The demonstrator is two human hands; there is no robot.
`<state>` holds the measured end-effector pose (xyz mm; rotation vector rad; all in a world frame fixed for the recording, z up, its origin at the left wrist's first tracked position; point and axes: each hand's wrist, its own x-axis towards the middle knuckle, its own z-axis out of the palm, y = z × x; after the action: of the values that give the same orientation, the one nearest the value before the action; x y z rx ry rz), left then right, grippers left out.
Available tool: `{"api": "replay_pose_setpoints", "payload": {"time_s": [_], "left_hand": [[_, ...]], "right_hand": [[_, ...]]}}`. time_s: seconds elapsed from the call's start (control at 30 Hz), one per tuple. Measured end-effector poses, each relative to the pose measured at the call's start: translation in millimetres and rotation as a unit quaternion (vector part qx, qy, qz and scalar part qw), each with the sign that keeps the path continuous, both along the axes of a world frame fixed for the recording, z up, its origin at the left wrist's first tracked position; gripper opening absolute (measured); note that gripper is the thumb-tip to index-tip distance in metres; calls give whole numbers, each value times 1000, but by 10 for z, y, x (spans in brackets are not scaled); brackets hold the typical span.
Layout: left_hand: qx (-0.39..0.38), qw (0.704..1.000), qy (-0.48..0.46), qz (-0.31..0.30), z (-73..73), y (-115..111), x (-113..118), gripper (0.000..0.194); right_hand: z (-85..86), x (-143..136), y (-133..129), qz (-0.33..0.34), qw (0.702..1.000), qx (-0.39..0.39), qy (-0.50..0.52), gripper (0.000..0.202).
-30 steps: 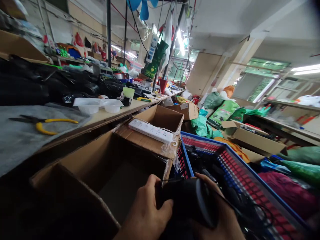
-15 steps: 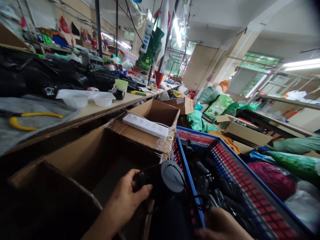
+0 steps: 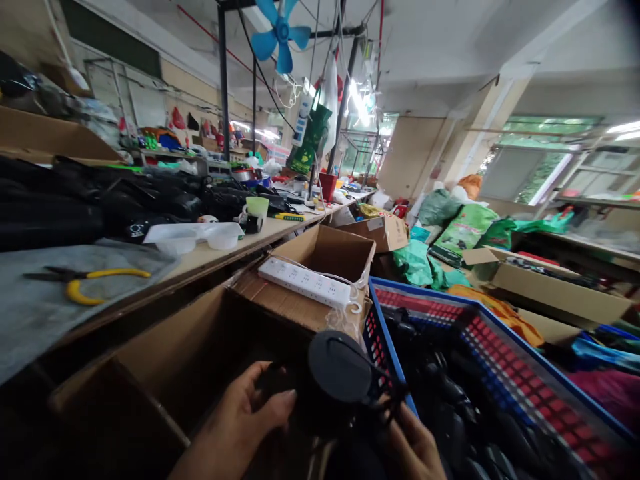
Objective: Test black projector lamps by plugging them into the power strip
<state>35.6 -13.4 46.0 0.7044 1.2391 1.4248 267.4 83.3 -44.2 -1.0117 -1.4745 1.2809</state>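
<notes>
A black object with a flat, round, dark grey disc on top (image 3: 340,367) is held low in front of me, over the edge of an open cardboard box. My left hand (image 3: 245,420) grips its left side between thumb and fingers. At its right side, my right hand (image 3: 413,440) has its fingers closed on a thin black cord (image 3: 395,398) that runs off the disc. The lower part of the object fades into shadow, so its kind cannot be made out.
A blue-rimmed basket (image 3: 393,353) of black parts stands at right. A white power strip (image 3: 305,281) lies on a cardboard box (image 3: 345,250) ahead. Yellow-handled pliers (image 3: 90,283), plastic trays (image 3: 195,237) and black goods (image 3: 100,200) rest on the left bench.
My right hand has moved left and up, from the basket's edge to the object's side. The disc is tilted differently and looks darker. My view has tipped upward.
</notes>
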Motion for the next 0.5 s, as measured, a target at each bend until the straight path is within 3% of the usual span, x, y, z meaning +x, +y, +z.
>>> {"api": "replay_pose_setpoints", "payload": {"time_s": [0.13, 0.2, 0.27, 0.4, 0.5], "left_hand": [[7, 998, -36, 42, 80, -4, -149, 37], [3, 996, -49, 69, 87, -4, -220, 39], [-12, 993, -52, 102, 85, -3, -291, 41], [-38, 976, -96, 189, 116, 2, -435, 44], [-47, 964, -116, 234, 139, 16, -523, 43]], "right_hand": [[527, -78, 519, -77, 993, 26, -88, 40], [760, -218, 783, -37, 995, 56, -70, 41], [943, -396, 991, 51, 998, 40, -9, 35], [1114, -751, 1195, 178, 982, 24, 57, 21], [1066, -989, 1250, 167, 980, 109, -9, 22]]}}
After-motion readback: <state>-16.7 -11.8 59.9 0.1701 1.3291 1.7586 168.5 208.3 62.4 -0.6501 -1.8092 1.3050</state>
